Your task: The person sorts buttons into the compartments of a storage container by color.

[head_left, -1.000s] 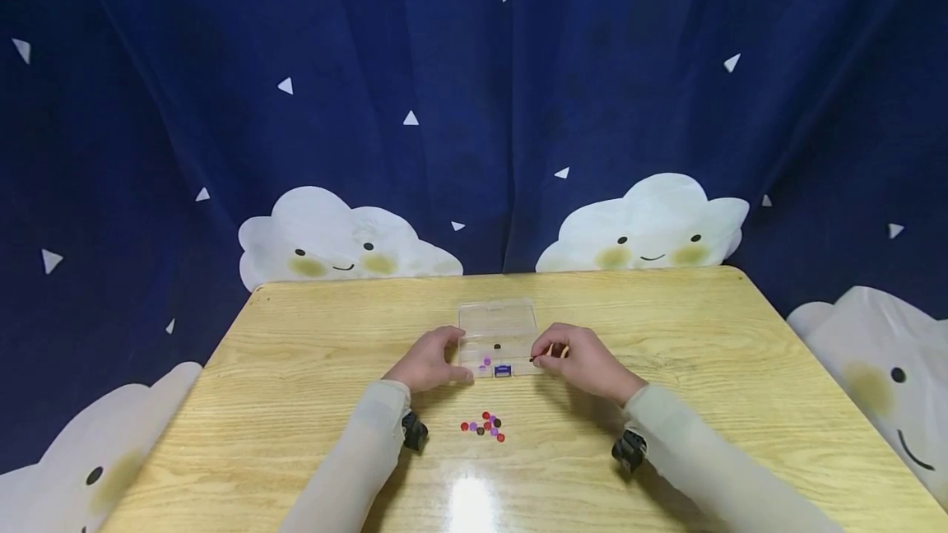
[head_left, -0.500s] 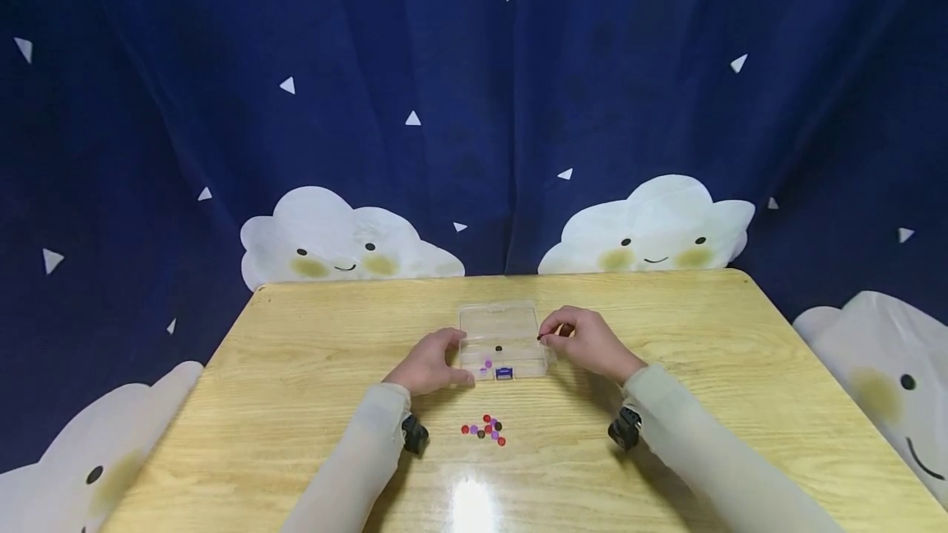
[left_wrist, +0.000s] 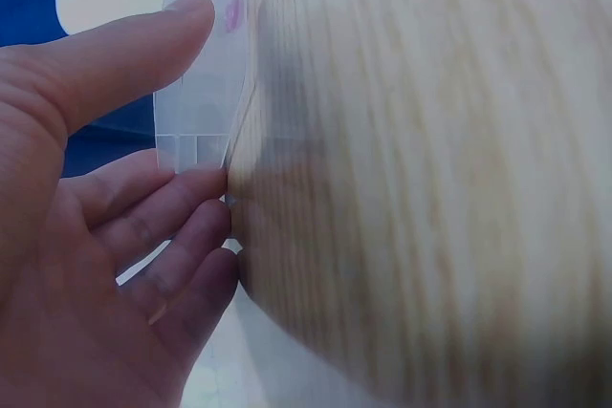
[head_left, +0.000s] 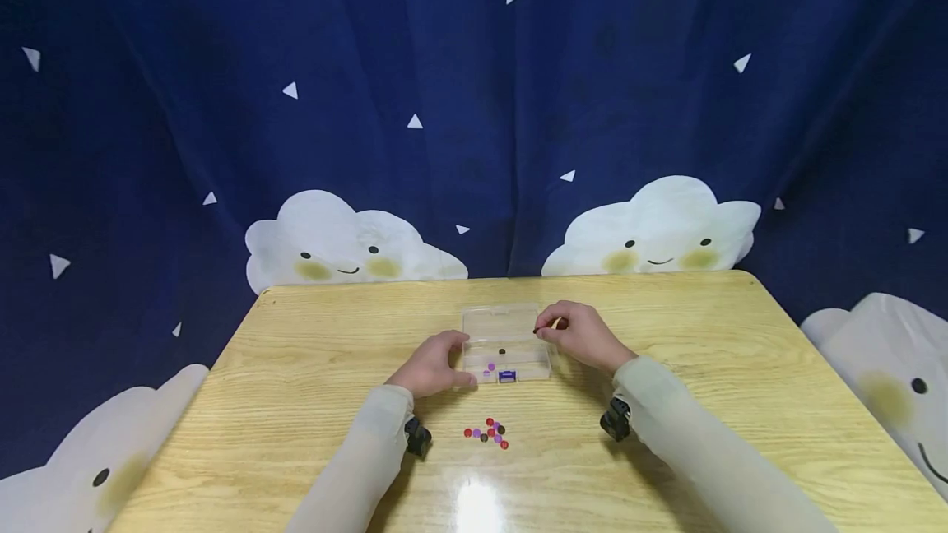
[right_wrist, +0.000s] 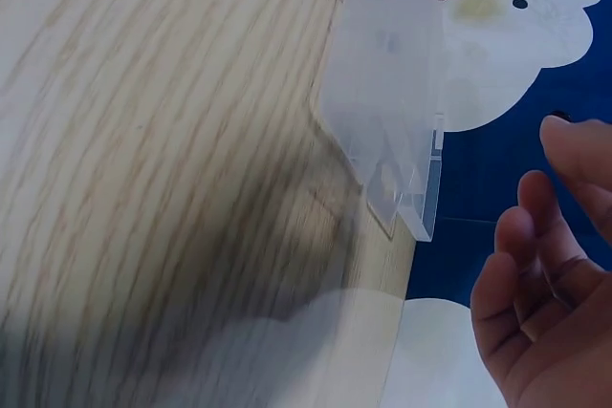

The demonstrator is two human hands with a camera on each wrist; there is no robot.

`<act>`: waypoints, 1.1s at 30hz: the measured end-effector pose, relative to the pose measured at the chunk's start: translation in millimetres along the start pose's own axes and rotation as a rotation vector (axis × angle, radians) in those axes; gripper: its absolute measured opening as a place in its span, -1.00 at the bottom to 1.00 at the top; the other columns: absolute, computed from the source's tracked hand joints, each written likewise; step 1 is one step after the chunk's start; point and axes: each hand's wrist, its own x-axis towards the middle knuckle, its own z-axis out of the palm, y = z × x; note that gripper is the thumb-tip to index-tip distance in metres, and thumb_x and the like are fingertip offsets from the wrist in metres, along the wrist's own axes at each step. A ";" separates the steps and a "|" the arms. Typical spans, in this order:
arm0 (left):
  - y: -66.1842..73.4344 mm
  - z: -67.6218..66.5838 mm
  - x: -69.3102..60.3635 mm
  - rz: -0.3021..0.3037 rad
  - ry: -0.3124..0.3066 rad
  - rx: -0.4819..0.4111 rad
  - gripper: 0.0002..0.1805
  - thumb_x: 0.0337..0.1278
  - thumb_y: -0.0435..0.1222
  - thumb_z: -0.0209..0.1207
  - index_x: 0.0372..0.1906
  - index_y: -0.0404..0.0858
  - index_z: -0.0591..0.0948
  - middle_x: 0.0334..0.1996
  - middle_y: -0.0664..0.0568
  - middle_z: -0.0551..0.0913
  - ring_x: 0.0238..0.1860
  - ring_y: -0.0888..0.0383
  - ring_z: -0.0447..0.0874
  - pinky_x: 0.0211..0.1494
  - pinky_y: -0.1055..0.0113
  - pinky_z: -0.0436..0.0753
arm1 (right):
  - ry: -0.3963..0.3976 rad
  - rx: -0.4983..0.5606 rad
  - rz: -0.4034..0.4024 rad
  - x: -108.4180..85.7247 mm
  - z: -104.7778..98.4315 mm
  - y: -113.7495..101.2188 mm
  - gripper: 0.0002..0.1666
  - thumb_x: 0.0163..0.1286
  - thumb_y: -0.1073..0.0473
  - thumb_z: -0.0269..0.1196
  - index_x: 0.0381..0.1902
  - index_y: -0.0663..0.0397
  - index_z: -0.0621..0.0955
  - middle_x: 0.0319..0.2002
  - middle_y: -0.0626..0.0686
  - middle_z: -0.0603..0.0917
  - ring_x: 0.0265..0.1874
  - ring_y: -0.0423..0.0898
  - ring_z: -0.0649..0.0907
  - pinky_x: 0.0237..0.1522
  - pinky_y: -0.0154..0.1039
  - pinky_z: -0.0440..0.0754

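A clear plastic box (head_left: 527,362) with a blue latch (head_left: 507,376) stands on the table, its lid (head_left: 492,321) laid back. Inside lie a black button (head_left: 502,351) and two purple buttons (head_left: 490,367). My left hand (head_left: 433,364) grips the box's left end, the thumb along the front and the fingers at the side. My right hand (head_left: 581,336) is raised near the lid's right edge and pinches a small dark button (head_left: 536,331) between thumb and fingertip. Only the dark edge of that button (right_wrist: 561,116) shows in the right wrist view.
A loose group of several red, purple and black buttons (head_left: 491,433) lies on the wooden table (head_left: 333,327) in front of the box. Behind the table hangs a dark blue curtain (head_left: 459,89) with white clouds and triangles.
From the box's front right corner, my right hand has risen back toward the lid with the dark button in its pinch. My left hand stays on the box.
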 end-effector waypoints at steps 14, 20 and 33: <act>-1.3 -3.5 -3.3 -0.015 0.012 -0.003 -0.13 -0.07 -0.15 0.50 0.39 -0.25 0.40 0.28 -0.14 0.52 0.35 -0.13 0.44 0.46 -0.05 0.41 | -0.032 -0.032 -0.018 12.9 12.6 -7.5 -0.91 0.29 0.28 0.34 -0.37 -0.03 0.74 -0.34 -0.01 0.71 -0.43 -0.17 0.49 -0.35 -0.35 0.46; -3.2 -0.5 -5.2 0.002 0.009 -0.008 -0.13 -0.06 -0.15 0.50 0.39 -0.27 0.40 0.28 -0.17 0.52 0.33 -0.14 0.46 0.43 -0.06 0.44 | -0.038 -0.044 -0.009 13.6 16.1 -10.4 -0.92 0.27 0.30 0.34 -0.37 0.01 0.74 -0.34 -0.01 0.70 -0.40 -0.18 0.50 -0.33 -0.36 0.47; -4.5 1.5 -0.9 0.006 0.007 0.008 -0.12 -0.07 -0.14 0.50 0.40 -0.25 0.39 0.28 -0.13 0.53 0.34 -0.11 0.45 0.45 -0.02 0.43 | -0.061 -0.058 0.004 16.0 22.9 -7.1 -0.91 0.28 0.30 0.33 -0.38 0.01 0.74 -0.35 -0.01 0.69 -0.42 -0.16 0.50 -0.33 -0.34 0.48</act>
